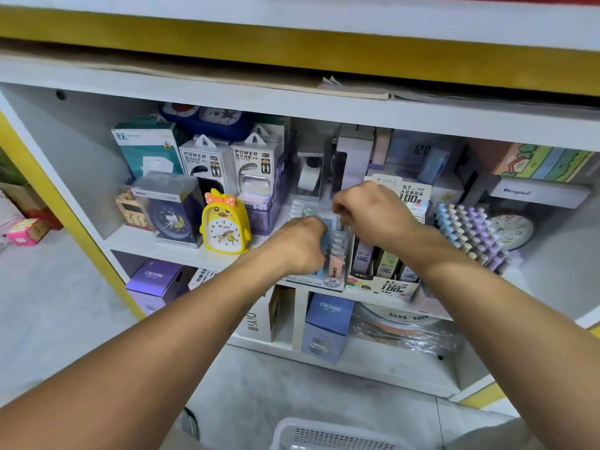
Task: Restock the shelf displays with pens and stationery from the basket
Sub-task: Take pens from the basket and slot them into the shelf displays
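Both my hands reach into the middle shelf at a small display tray (331, 282) marked 2B that holds rows of pastel lead cases. My left hand (300, 245) has its fingers curled over the blue cases (327, 226) on the tray's left side. My right hand (370, 211) hovers just above the tray's back rows with fingertips pinched together; what they pinch is too small to make out. A pink case (336, 266) stands at the tray's front. The white mesh basket (328, 436) sits at the bottom edge of the view, below my arms.
Right of the tray stands a 0.7 HB lead refill display box (389, 284) and a rack of pastel pens (470, 232). Left are a yellow duck alarm clock (224, 222), boxed clocks and power bank boxes (256, 164). CRUHRE boxes (328, 323) fill the shelf below.
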Demonstrator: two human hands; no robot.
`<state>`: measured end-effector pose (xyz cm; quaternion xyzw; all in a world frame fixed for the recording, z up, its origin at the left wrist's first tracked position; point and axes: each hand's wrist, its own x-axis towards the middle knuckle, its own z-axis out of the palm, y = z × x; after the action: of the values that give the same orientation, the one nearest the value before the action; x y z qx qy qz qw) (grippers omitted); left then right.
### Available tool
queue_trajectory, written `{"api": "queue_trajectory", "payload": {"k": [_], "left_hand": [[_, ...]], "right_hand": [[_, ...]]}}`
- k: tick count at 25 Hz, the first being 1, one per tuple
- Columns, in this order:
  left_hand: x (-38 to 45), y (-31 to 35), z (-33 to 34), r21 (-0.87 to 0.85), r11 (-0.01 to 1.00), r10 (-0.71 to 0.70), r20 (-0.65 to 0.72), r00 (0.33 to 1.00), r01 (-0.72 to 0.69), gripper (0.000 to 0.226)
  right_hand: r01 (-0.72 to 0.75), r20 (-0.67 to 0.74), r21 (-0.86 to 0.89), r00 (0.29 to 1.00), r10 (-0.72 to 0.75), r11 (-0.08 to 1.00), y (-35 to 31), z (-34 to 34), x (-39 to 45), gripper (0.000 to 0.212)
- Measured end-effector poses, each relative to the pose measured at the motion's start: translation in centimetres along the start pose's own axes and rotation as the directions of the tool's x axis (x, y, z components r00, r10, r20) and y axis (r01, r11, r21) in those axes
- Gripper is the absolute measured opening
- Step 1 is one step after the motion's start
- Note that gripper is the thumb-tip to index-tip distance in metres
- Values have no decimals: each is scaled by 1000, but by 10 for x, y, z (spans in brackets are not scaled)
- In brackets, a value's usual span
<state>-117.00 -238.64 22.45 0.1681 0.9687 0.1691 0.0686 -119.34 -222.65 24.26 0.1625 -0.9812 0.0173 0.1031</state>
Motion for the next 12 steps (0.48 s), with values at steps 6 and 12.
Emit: {"api": "queue_trajectory", "payload": {"k": [6,12], "left_hand": [[-1,-3,-2,50,999,15,64,998,-19,45],[-1,-4,-1,69,997,31,80,996,-37,41]], "right_hand": [[-14,66,-25,998,15,1000,-4,16,9,16],[-19,76,-41,997,22,999,-6,9,8,15]]}}
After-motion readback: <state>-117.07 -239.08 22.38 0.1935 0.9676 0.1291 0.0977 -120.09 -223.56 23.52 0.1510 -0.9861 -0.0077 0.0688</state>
